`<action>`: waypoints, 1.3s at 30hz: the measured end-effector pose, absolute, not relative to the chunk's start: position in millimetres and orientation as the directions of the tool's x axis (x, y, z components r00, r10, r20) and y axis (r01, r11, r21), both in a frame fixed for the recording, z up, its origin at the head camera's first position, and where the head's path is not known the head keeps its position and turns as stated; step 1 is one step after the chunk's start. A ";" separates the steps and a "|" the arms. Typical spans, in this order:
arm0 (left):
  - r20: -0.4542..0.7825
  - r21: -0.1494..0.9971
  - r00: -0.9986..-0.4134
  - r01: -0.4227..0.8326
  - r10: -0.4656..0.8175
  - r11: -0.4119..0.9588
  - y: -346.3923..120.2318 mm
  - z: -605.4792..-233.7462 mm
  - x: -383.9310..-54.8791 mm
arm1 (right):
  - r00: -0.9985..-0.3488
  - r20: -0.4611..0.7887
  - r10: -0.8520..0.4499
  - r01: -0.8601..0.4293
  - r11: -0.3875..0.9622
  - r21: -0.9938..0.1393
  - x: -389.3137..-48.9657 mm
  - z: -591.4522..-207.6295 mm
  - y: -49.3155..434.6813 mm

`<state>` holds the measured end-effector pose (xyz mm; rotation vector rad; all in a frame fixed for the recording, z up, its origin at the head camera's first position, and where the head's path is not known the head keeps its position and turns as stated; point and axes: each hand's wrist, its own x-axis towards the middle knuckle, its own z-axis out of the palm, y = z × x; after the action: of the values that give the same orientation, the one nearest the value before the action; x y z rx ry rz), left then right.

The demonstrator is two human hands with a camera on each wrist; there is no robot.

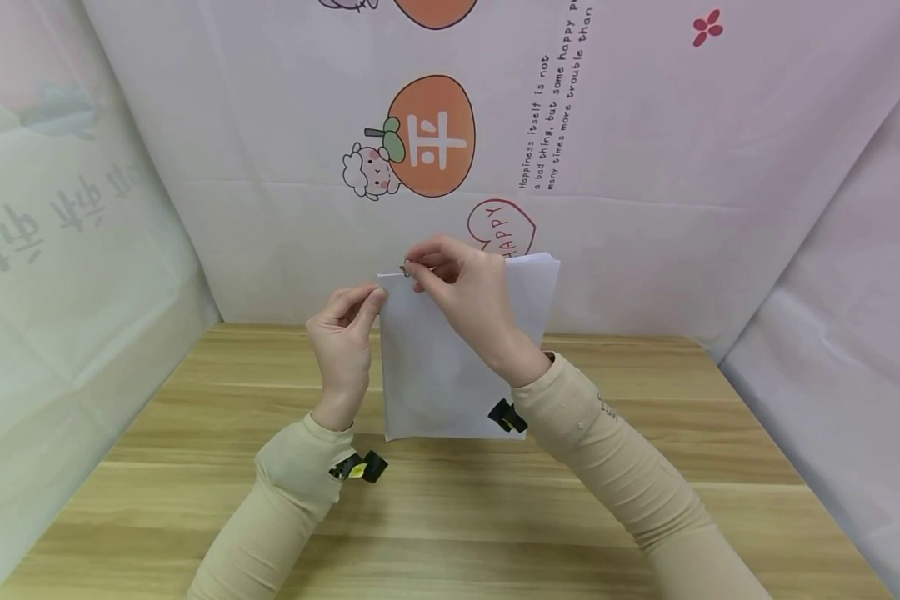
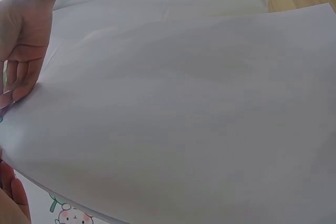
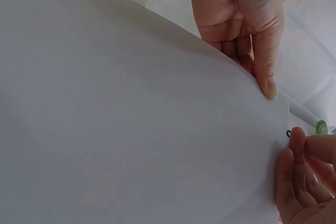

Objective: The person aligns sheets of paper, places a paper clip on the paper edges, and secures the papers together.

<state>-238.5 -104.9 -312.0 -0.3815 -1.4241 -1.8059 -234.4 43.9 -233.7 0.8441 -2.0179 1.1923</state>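
A thin stack of white paper sheets (image 1: 450,367) stands upright above the table, its face toward me. My left hand (image 1: 342,342) pinches the stack's left edge near the top corner between thumb and fingers. At the top edge, close to that corner, my right hand (image 1: 465,287) pinches a small paper clip (image 1: 404,270). A dark green loop of the clip (image 3: 289,133) shows at the paper's edge in the right wrist view; the rest of it is hidden by the fingers. The paper (image 2: 184,114) fills most of the left wrist view.
Beneath the hands is a wood-grain table (image 1: 450,517). Behind it hangs a white printed cloth (image 1: 270,233) with cartoon fruit and lettering, and more pale cloth (image 1: 67,275) covers the sides. Black camera mounts (image 1: 373,467) sit at both wrists.
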 end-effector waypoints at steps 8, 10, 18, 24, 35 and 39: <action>0.666 0.670 -0.639 0.740 -0.386 -0.069 -104.3 -313.1 -240.3 | -0.573 0.793 -0.209 -0.795 0.378 -0.475 -234.8 -235.4 44.7; 0.667 0.670 -0.638 0.740 -0.385 -0.066 -104.1 -312.7 -240.0 | -0.571 0.794 -0.209 -0.796 0.380 -0.472 -235.2 -235.8 44.8; 0.664 0.675 -0.645 0.735 -0.378 -0.068 -104.2 -312.1 -239.8 | -0.566 0.798 -0.207 -0.796 0.387 -0.465 -237.5 -237.5 45.1; 0.663 0.671 -0.646 0.737 -0.379 -0.081 -103.9 -312.4 -240.1 | -0.546 0.812 -0.208 -0.809 0.381 -0.447 -238.6 -239.0 45.1; 0.659 0.673 -0.650 0.734 -0.379 -0.088 -104.3 -312.0 -239.8 | -0.505 0.836 -0.215 -0.830 0.387 -0.401 -238.3 -238.7 44.3; 0.657 0.677 -0.651 0.732 -0.381 -0.083 -104.5 -312.2 -240.1 | -0.496 0.839 -0.224 -0.834 0.391 -0.389 -238.2 -238.5 44.4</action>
<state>-240.1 -104.5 -312.2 -0.4018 -1.4141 -1.8296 -238.2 44.4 -238.5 0.9061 -1.9426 1.0972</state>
